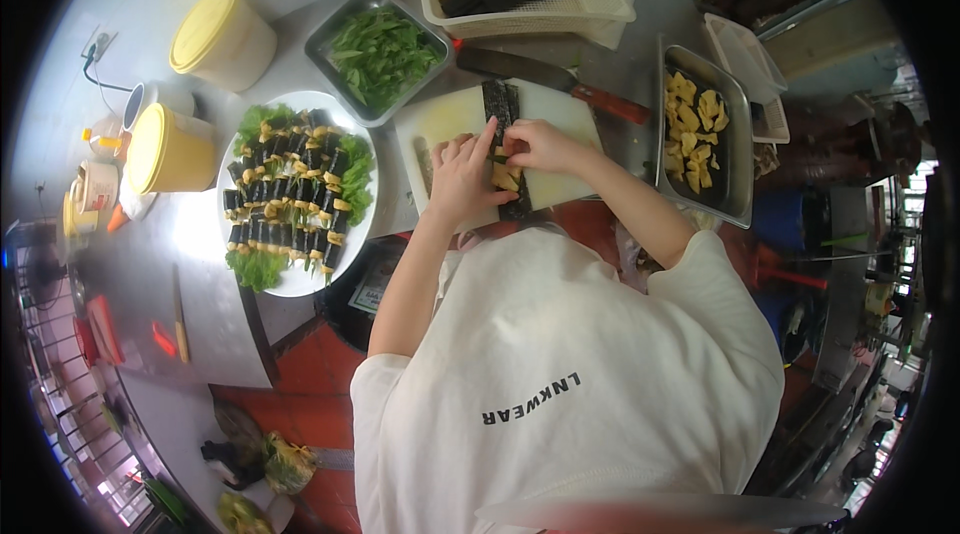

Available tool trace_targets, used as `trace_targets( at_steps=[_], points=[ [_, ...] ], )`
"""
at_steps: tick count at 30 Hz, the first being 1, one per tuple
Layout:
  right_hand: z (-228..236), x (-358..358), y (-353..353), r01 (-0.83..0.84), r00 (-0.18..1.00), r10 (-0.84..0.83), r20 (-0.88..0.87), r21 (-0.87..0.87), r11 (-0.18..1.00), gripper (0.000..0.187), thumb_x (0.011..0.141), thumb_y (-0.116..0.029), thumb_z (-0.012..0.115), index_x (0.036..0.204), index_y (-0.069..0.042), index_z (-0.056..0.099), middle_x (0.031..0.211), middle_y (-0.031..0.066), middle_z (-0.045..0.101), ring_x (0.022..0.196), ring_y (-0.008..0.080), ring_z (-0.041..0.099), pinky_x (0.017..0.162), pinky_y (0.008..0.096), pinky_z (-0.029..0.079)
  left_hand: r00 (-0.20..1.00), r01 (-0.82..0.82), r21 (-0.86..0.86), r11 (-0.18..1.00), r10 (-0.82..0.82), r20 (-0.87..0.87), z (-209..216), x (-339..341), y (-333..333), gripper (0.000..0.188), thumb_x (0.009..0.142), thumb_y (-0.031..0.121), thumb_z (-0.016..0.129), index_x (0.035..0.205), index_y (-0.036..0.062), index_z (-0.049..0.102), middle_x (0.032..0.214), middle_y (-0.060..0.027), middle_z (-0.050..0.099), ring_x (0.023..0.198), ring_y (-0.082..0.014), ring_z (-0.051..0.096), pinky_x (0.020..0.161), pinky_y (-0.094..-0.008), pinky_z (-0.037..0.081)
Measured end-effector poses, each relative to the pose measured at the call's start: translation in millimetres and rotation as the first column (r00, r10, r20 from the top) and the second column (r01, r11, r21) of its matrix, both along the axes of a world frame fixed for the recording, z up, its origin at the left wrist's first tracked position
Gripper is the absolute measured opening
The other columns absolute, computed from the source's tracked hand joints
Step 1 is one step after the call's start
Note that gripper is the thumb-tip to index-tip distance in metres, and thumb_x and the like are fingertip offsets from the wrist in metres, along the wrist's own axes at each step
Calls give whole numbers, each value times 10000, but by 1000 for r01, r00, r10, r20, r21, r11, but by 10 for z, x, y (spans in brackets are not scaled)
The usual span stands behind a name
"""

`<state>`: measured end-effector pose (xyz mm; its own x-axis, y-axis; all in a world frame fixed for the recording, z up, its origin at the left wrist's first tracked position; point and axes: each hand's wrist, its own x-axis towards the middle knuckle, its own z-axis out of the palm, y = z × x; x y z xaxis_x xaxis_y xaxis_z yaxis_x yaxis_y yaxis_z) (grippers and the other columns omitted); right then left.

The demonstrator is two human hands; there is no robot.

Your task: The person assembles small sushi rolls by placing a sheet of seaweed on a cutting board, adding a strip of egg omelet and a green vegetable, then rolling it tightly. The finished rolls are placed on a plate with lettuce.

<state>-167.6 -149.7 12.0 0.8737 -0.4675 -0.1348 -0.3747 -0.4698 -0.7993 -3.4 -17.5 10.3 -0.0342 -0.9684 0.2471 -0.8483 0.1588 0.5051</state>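
A dark strip of seaweed [500, 104] runs lengthwise over the white cutting board [565, 186]. Yellow pieces [506, 177] lie on the strip between my hands. My left hand [463, 176] rests at the strip's left edge, its index finger stretched out and its thumb apart near the yellow pieces. From the other side my right hand [547, 147] reaches in with thumb and fingertips pinched together over the strip. What sits in that pinch is hidden. Behind the board lies a large knife [520, 71] with a reddish-brown handle.
Left of the board, a white plate [290, 284] holds rows of tied seaweed rolls on lettuce. A metal tray [375, 116] of green leaves and a cream basket [600, 16] of seaweed sheets stand behind. Right, another metal tray [735, 204] holds yellow pieces. Yellow-lidded tubs [235, 54] stand far left.
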Motion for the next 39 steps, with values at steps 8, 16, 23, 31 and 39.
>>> trace_targets(
  at_steps=[8, 16, 23, 31, 39],
  points=[
    [-136, -91, 208, 147, 982, -118, 150, -199, 969, 161, 696, -147, 733, 798, -48, 657, 854, 99, 552, 838, 274, 561, 761, 370, 467, 1000, 10, -104, 995, -8, 17, -19, -20, 15, 898, 547, 417, 837, 1325, 162, 467, 1206, -64, 562, 1194, -288, 464, 1009, -482, 271],
    [-220, -68, 310, 233, 950, -189, 247, -162, 959, 125, 707, -90, 719, 816, -46, 680, 857, 97, 579, 854, 283, 563, 767, 370, 470, 972, 186, -168, 968, -206, -113, -40, -7, 22, 622, 609, 233, 816, 1166, 92, 578, 1076, -59, 607, 1025, -274, 553, 917, -412, 394],
    [-258, -240, 375, 233, 926, -123, 358, -283, 930, 197, 738, -58, 703, 932, -67, 673, 879, 75, 573, 862, 260, 558, 761, 358, 468, 941, 285, -187, 940, -311, -131, -60, 23, 14, 373, 652, 164, 787, 985, 44, 670, 969, -76, 635, 936, -266, 585, 847, -365, 442],
    [-15, -479, 789, 109, 961, -20, 277, -306, 946, 162, 749, -80, 715, 904, -84, 669, 873, 59, 571, 867, 242, 560, 772, 339, 456, 914, 367, -65, 928, -372, -164, -18, 178, -2, 373, 658, 196, 703, 996, 36, 688, 996, -96, 636, 960, -273, 569, 883, -368, 408],
    [-181, -292, 738, 346, 866, -302, 399, -42, 937, 95, 802, -95, 697, 866, -40, 655, 811, 75, 562, 771, 229, 569, 700, 321, 468, 924, 330, -90, 940, -341, -174, 75, 115, 8, 294, 737, 208, 712, 973, 33, 695, 957, -81, 638, 908, -261, 571, 848, -370, 392]
  ],
)
